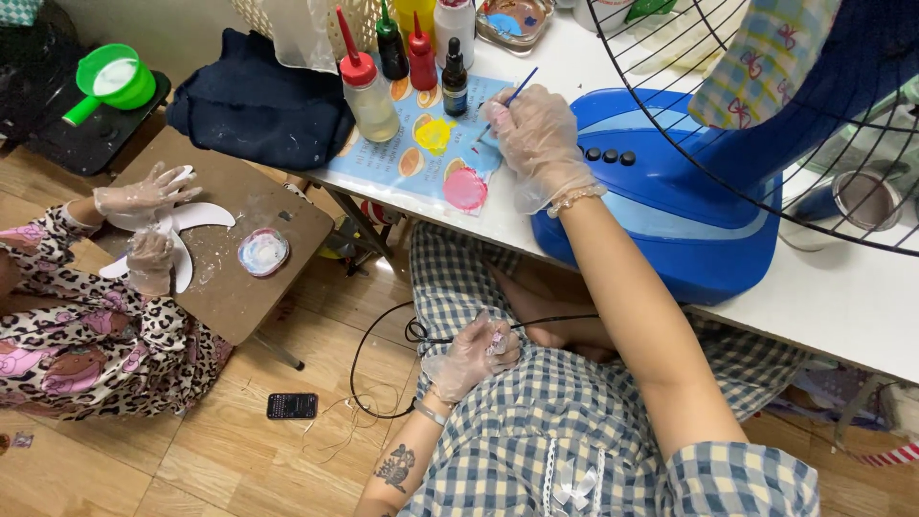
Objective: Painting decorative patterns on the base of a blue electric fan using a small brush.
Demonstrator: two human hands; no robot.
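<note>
White table [842,306] was seen with blue fan base [670,211] beside paint sheet [436,144]. Right hand [536,144] was clamped on thin brush [512,99], long axis tilted up-right, tip on sheet. Left hand [471,356], in lap and farther off, was closed around small pale object [496,341].

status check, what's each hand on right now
Right hand grips thin paintbrush over paint sheet. Left hand holds small pinkish piece at lap. Squeeze bottles and blue fan base crowd the sheet.
</note>
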